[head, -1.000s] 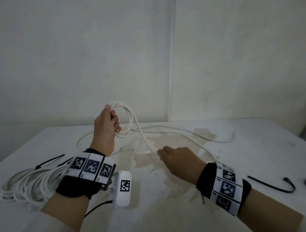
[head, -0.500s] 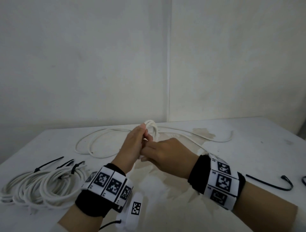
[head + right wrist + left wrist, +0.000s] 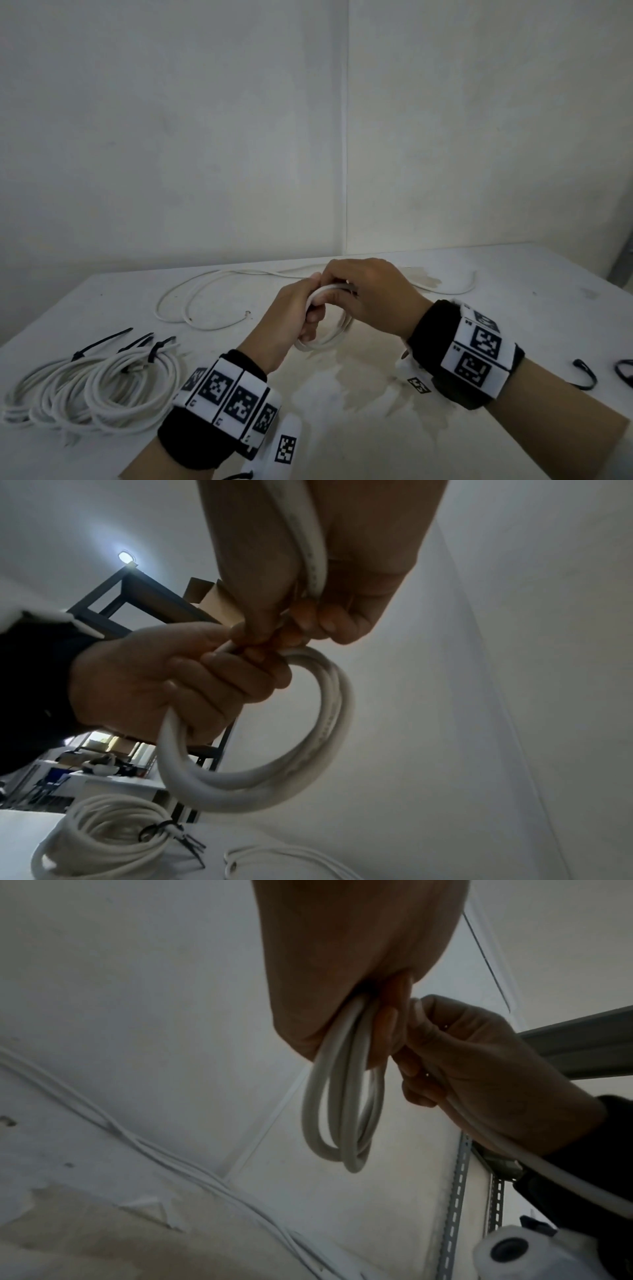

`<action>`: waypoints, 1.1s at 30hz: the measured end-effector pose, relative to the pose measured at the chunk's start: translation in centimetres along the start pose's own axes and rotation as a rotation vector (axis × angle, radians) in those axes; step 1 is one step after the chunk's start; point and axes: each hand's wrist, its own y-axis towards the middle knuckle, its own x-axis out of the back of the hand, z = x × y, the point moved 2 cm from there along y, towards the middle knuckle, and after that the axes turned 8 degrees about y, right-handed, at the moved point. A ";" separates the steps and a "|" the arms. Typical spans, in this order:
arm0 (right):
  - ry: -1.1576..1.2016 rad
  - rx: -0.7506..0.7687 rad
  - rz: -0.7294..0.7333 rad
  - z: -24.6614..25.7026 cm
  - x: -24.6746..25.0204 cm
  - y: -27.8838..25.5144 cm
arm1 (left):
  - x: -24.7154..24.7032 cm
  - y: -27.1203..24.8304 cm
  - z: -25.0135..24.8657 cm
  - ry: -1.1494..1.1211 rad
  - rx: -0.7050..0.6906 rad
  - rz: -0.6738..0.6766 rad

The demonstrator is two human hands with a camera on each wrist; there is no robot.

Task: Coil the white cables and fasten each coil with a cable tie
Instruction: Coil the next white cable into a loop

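My left hand (image 3: 301,308) grips a small coil of white cable (image 3: 323,341) above the table's middle, its loops hanging below the fist (image 3: 342,1110). My right hand (image 3: 370,294) is pressed against the left from the right. Its fingers are curled round the same cable's free run (image 3: 548,1172) and feed it into the left hand's grip (image 3: 164,685). The rest of the loose white cable (image 3: 191,298) trails over the far side of the table. Two black cable ties (image 3: 585,373) lie at the right edge.
Several finished white coils (image 3: 102,387) fastened with black ties lie at the table's (image 3: 445,428) left front; they also show in the right wrist view (image 3: 103,837). A pale stain marks the table under my hands. White walls rise close behind the table.
The left hand came down from its raised spot to the middle with the coil. The right hand lifted off the table, brought the cable up and now overlaps the left hand's grip.
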 end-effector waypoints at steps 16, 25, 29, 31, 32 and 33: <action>-0.022 -0.038 -0.094 -1.4 0.8 -0.4 | 0.1 -0.8 -0.3 -0.011 0.039 0.042; -0.059 0.024 -0.204 -2.4 0.8 0.0 | 0.0 -1.2 -1.0 -0.050 0.040 0.025; -0.222 0.157 -0.217 -2.3 1.0 0.6 | 0.0 -1.1 -1.0 -0.067 0.052 0.018; -0.314 0.172 -0.236 -2.0 1.4 0.7 | 0.0 -1.2 -1.1 -0.046 0.054 0.025; -0.324 0.160 -0.245 -1.9 1.6 0.7 | 0.0 -1.2 -1.2 -0.037 0.052 0.034; -0.323 0.150 -0.250 -1.8 1.9 0.8 | 0.0 -1.2 -1.5 -0.031 0.048 0.046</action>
